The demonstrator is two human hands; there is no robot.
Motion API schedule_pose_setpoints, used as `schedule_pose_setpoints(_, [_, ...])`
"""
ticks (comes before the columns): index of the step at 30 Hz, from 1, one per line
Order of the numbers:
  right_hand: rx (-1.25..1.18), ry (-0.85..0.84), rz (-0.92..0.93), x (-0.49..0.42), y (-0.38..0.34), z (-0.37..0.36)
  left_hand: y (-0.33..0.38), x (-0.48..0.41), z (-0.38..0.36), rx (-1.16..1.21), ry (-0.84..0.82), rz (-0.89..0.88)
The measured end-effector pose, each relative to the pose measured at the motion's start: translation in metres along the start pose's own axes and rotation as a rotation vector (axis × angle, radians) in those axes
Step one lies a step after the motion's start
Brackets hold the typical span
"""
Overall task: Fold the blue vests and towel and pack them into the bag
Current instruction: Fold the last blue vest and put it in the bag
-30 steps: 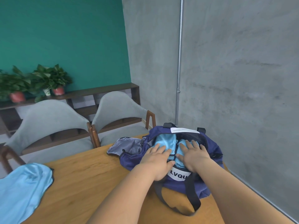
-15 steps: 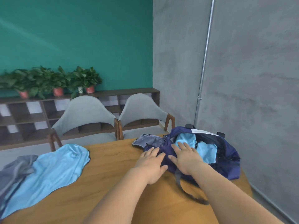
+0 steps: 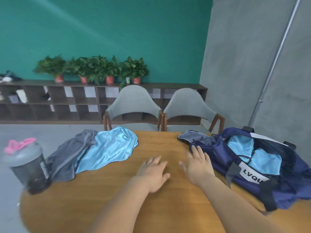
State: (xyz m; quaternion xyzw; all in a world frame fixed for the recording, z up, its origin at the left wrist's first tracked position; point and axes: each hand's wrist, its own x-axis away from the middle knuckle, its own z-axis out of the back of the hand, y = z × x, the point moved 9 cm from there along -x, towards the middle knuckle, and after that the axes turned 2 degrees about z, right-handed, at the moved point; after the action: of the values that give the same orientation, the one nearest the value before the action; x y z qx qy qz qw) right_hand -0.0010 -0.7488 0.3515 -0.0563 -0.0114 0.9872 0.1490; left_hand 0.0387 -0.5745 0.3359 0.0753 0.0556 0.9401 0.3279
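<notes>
Fingers (image 3: 155, 160) seemingly just above wooden table (image 3: 107, 190)

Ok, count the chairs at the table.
2. One chair stands at the table's far edge, near the vest; the other is right beside it, toward the bag. More could sit outside the frame.
</notes>
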Motion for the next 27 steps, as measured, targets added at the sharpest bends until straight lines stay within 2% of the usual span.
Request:
schedule_pose_setpoints(6, [-0.101, -0.082, 0.137, -0.005, -0.077, -0.039, -0.073, 0.026, -0.02, 0.047, 0.026, 0.124])
schedule_pose_setpoints(12, [-0.156, -0.124, 0.253, -0.011, -0.143, -0.066, -0.143, 0.045, -0.026, 0.071, 0.177, 0.244])
schedule_pose_setpoints(18, [-0.195, -0.119, 0.344, -0.028, -0.194, -0.08, -0.203, 0.056, -0.021, 0.047, 0.34, 0.474])
schedule_pose_setpoints(21, [-0.26, -0.071, 0.39, -0.035, -0.215, -0.081, -0.221, 0.057, -0.027, 0.084, 0.363, 0.578])
schedule_pose_setpoints(23, [-0.315, -0.038, 0.405, -0.036, -0.223, -0.084, -0.222, 0.053, -0.033, 0.074, 0.333, 0.562])
schedule_pose_setpoints(27, [-0.37, 0.026, 0.382, -0.037, -0.222, -0.083, -0.211, 0.045, -0.031, 0.061, 0.359, 0.406])
